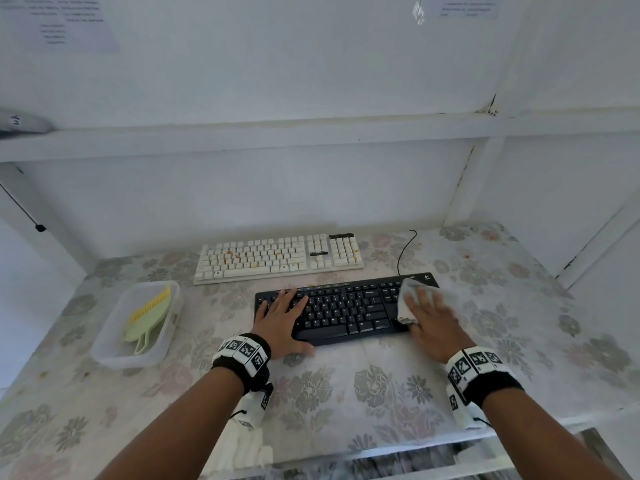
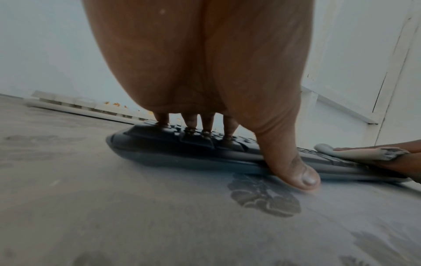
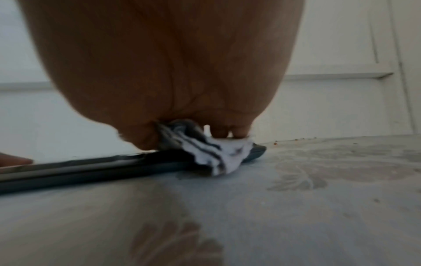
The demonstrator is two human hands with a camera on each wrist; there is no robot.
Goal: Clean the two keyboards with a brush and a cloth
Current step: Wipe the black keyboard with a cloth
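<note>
Our black keyboard point(image 1: 346, 308) lies lengthwise along the desk's point(image 1: 311, 393) front edge; left hand point(image 1: 282, 315) spread flat, right hand point(image 1: 433, 322) pressing the cloth point(image 1: 408, 299).

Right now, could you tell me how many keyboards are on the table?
2. The white keyboard lies at the back near the wall; the black keyboard lies in front of it, under both hands. None seems hidden.
</note>
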